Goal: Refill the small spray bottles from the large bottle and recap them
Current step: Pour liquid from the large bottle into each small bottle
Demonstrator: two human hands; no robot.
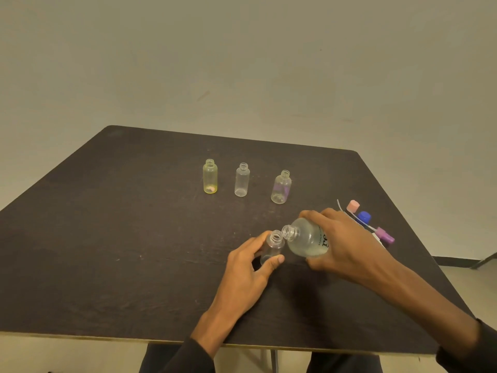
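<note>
fingers point(273, 261) of left hand point(247, 270) curl round small clear uncapped spray bottle point(272, 247), upright on dark table point(121, 238). right hand point(347, 243) grips large clear bottle point(305, 239), tilted, mouth at the small neck. three more open small bottles point(242, 180) behind; coloured caps point(364, 217) right.

The right hand point(347, 246) covered most of the large bottle point(304, 239) and its label. The spray caps point(385, 235) were partly hidden behind it. Liquid flow was indiscernible.
</note>
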